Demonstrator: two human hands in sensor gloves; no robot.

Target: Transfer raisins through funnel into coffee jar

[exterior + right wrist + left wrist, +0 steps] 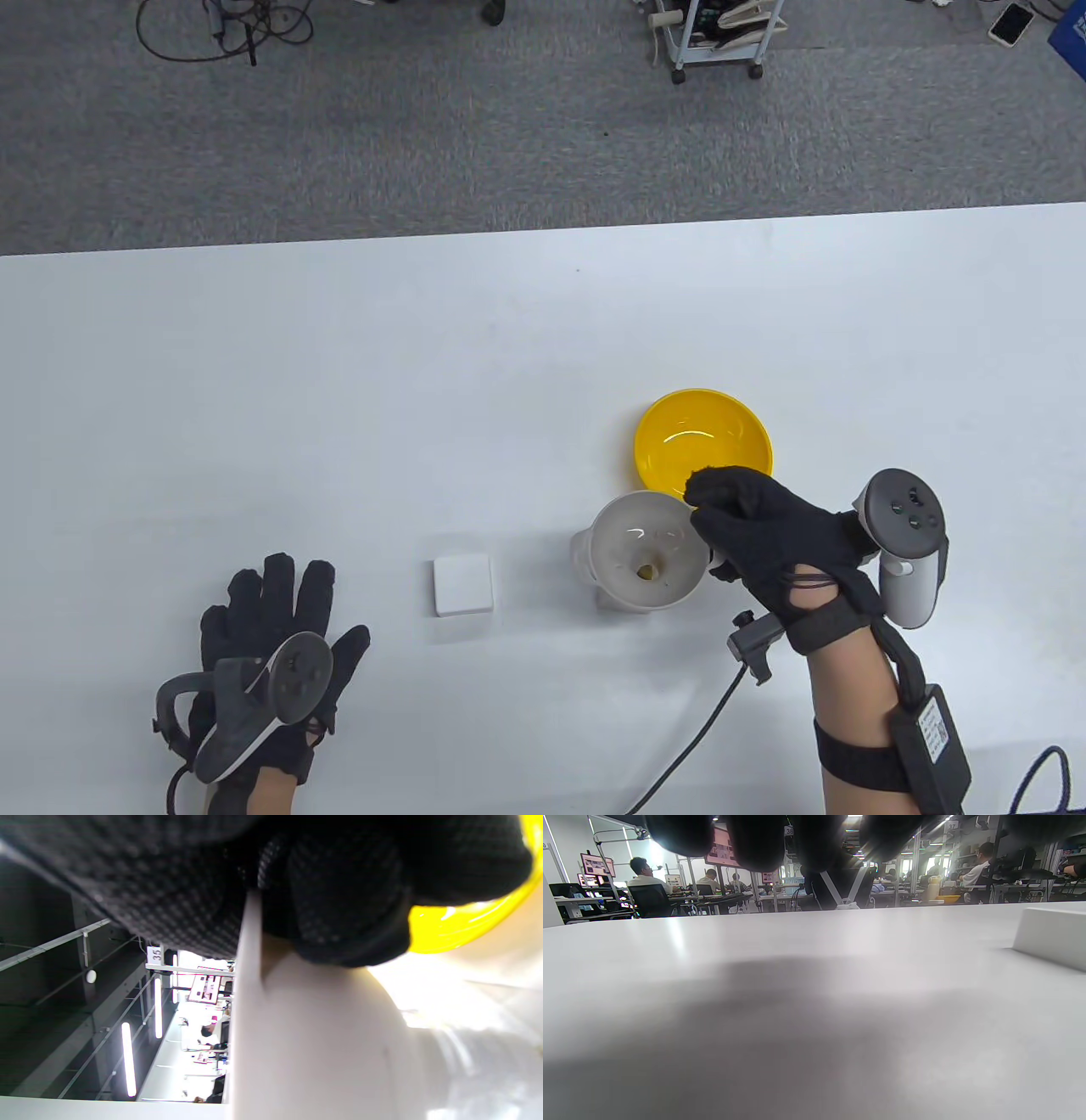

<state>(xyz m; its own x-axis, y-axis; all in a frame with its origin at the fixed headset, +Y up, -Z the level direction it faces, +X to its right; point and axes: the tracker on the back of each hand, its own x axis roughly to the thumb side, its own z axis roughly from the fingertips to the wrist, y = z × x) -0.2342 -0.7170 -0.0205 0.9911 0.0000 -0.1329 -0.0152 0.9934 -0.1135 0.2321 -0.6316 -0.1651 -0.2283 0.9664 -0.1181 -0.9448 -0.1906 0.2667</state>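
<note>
A white funnel (649,548) sits in the mouth of the clear coffee jar (584,552), right of the table's centre. A few raisins (646,573) lie in the funnel's neck. My right hand (708,505) pinches the funnel's far right rim. In the right wrist view the fingers (339,899) straddle that rim (250,942). The yellow bowl (704,441) behind the funnel looks empty and also shows in the right wrist view (458,929). My left hand (271,607) rests flat and open on the table at the near left, holding nothing.
A white square lid (462,584) lies between my hands, left of the jar, and shows in the left wrist view (1048,935). A black cable (696,739) runs from my right wrist to the near edge. The table's far edge (543,233) borders grey carpet.
</note>
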